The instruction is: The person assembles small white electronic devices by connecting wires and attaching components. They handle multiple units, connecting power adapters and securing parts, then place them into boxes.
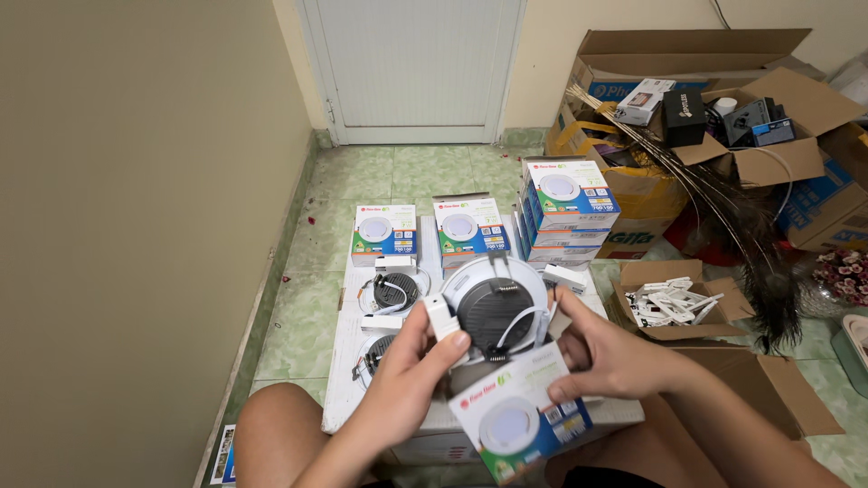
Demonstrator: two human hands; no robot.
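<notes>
I hold a round white downlight (495,307) with a black back plate and white wires, face down, in front of me. My left hand (411,375) grips its left rim and the small white driver block (440,318). My right hand (604,357) holds the right rim and, below it, an open printed lamp carton (517,417). Two more downlights (395,291) lie with their backs up on a white board (348,361) on the floor.
Closed lamp cartons (386,233) stand in a row, with a stack (568,206) to the right. Open cardboard boxes of parts (678,303) and clutter (723,117) fill the right side. A wall is at the left, a white door (414,63) ahead.
</notes>
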